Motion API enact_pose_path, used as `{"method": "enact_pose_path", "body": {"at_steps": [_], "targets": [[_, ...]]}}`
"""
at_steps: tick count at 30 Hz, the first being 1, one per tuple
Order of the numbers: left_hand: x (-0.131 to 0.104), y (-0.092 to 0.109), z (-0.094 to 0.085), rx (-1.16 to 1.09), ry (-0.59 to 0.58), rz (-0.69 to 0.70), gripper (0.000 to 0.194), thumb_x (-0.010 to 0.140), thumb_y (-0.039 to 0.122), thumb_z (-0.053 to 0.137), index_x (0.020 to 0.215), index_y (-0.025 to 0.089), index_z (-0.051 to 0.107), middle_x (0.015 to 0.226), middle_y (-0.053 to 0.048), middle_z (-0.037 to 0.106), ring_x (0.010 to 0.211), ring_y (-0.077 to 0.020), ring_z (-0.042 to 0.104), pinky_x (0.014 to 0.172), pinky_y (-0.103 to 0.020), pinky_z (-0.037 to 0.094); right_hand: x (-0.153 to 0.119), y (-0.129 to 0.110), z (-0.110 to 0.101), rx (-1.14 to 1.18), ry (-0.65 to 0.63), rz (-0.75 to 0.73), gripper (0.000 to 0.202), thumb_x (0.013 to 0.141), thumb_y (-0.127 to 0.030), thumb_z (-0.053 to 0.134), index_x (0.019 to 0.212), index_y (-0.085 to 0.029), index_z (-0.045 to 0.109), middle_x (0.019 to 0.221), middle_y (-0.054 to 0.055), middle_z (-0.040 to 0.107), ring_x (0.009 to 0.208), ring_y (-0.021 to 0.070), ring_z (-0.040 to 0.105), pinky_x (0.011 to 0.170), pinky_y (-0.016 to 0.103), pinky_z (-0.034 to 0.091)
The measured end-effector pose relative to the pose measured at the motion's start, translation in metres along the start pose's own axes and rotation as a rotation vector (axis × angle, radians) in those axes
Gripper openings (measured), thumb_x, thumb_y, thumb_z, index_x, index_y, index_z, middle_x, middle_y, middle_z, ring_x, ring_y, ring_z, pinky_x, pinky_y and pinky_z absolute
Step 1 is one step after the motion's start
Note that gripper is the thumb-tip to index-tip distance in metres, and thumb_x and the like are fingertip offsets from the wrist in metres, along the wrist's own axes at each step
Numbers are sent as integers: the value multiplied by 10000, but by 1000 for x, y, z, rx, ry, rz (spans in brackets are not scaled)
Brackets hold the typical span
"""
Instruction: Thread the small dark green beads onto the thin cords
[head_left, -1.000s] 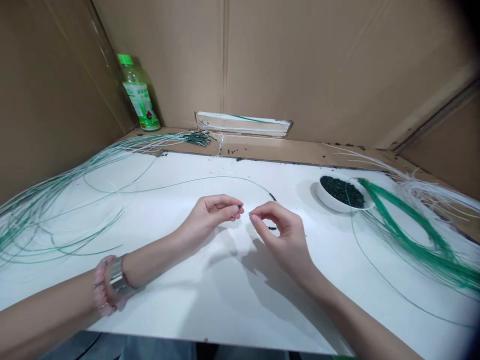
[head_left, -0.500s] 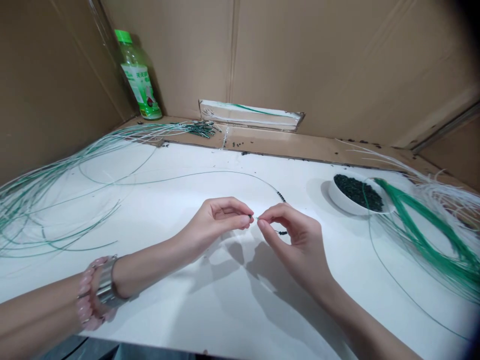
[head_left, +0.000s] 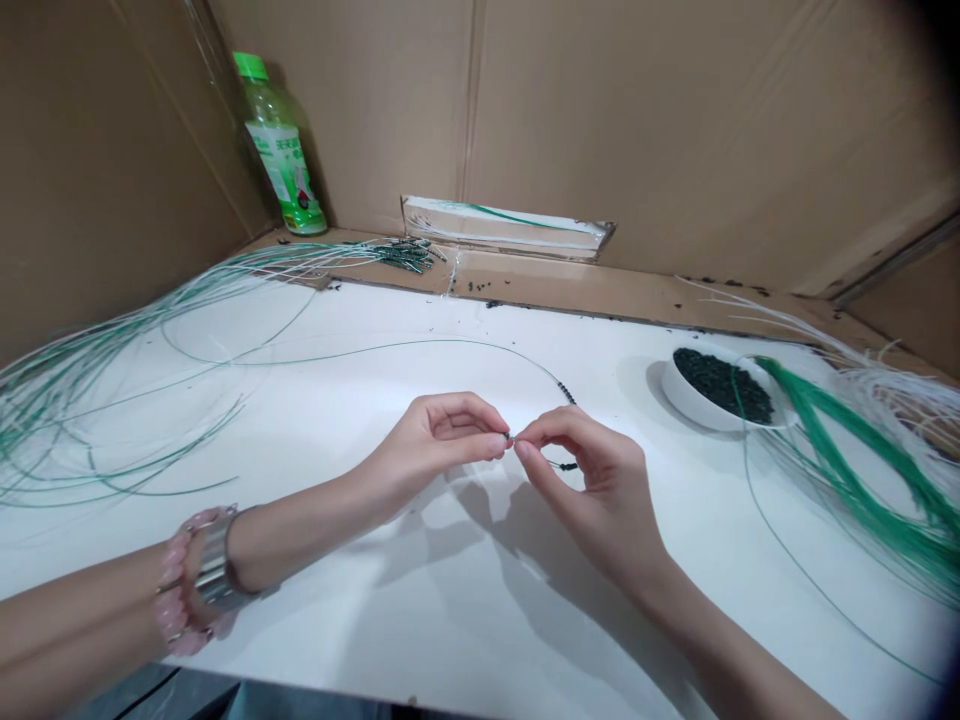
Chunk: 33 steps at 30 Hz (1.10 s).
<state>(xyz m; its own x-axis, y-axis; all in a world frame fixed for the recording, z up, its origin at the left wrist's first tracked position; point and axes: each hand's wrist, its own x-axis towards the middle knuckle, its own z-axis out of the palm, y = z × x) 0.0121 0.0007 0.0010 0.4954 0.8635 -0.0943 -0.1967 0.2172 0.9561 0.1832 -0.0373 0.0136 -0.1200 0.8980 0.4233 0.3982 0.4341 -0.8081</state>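
Above the middle of the white table my left hand (head_left: 450, 440) pinches a small dark bead (head_left: 507, 435) between thumb and forefinger. Facing it, my right hand (head_left: 592, 460) pinches the end of a thin green cord, and its fingertips almost meet the bead. From behind the right hand the green cord (head_left: 420, 343) curves back and off to the left. Dark beads (head_left: 566, 392) are threaded on it just beyond the right hand, and a few more show under that hand's fingers. Whether the cord's tip is inside the pinched bead is too small to tell.
A white bowl (head_left: 679, 398) of dark beads stands at right, beside a bundle of green cords (head_left: 847, 440) and white cords (head_left: 892, 390). Green and white strands (head_left: 112, 340) with beaded ends lie at left. A green bottle (head_left: 281, 150) stands by the cardboard wall (head_left: 600, 100).
The bead at my left fingertips now shows more plainly, and the gap between it and my right fingertips has narrowed. Both hands keep their pinch.
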Motion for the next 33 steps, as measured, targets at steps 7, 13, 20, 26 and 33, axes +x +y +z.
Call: {"method": "enact_pose_path", "body": {"at_steps": [7, 13, 20, 26, 33], "targets": [[0, -1, -1, -1, -10, 4, 73, 712, 216, 736, 757, 194, 682, 727, 28, 644, 702, -72, 595, 690, -177, 447, 0, 0, 0, 0, -3, -11, 96, 813, -146, 581, 739, -198, 612, 707, -8, 644, 667, 121, 586, 652, 289, 467], [0, 1, 0, -4, -13, 5, 59, 725, 199, 726, 755, 186, 677, 739, 30, 653, 720, -60, 602, 694, -157, 446, -1, 0, 0, -7, -15, -6, 76, 813, -148, 588, 762, -196, 619, 717, -4, 642, 679, 124, 582, 659, 294, 466], [0, 1, 2, 6, 6, 0, 74, 713, 187, 730, 755, 172, 670, 739, 23, 653, 723, -72, 606, 703, -171, 448, 1, -1, 0, -20, -11, -37, 90, 810, -139, 578, 741, -190, 605, 702, -1, 635, 668, 126, 573, 643, 294, 456], [1, 3, 2, 12, 9, -14, 106, 699, 205, 743, 754, 163, 663, 732, 22, 648, 714, -79, 604, 696, -182, 448, 0, -2, 0, -71, -11, -71, 89, 803, -133, 581, 733, -182, 605, 681, 1, 627, 653, 129, 560, 626, 290, 443], [-1, 3, 1, 9, 4, -11, 105, 704, 206, 742, 756, 163, 662, 730, 30, 647, 713, -67, 600, 693, -171, 439, 1, 0, 0, -85, -8, -99, 87, 795, -116, 589, 724, -164, 605, 674, 3, 621, 656, 118, 553, 623, 272, 437]]}}
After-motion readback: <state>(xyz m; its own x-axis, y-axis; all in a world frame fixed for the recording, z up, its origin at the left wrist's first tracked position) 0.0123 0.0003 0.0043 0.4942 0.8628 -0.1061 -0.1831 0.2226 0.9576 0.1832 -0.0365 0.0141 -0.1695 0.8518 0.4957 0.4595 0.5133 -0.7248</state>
